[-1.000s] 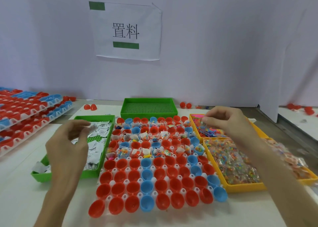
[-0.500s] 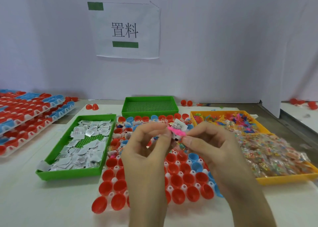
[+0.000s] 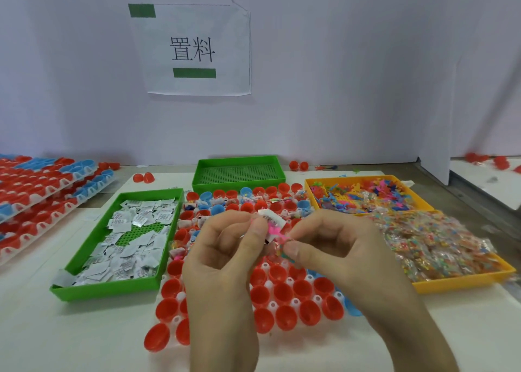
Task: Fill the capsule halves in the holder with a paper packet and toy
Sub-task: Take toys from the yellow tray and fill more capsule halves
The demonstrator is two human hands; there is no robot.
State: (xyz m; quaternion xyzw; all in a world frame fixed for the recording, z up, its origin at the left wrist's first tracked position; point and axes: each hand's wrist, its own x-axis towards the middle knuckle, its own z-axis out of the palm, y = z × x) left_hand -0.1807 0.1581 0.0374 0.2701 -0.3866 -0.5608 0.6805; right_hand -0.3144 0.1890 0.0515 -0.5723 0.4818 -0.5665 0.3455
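Both hands meet above the middle of the white holder (image 3: 268, 284), which carries red and blue capsule halves (image 3: 284, 288). My left hand (image 3: 225, 261) pinches a white paper packet (image 3: 271, 217) between thumb and fingers. My right hand (image 3: 335, 247) pinches a pink toy (image 3: 275, 230) with a small clear bag of coloured bits under its thumb. Packet and toy touch each other. The far rows of halves hold packets and toys; the near rows are bare. The hands hide part of the middle rows.
A green tray (image 3: 84, 260) of paper packets lies left of the holder. An orange tray (image 3: 456, 282) of toys and bagged bits lies on the right. A bare green tray (image 3: 238, 171) sits behind. Stacked capsule holders (image 3: 42, 191) are far left; loose red halves (image 3: 143, 177) lie near the wall.
A second ago my hands were apart over the side trays. They came together over the holder with packet and toy, and have since moved slightly lower.
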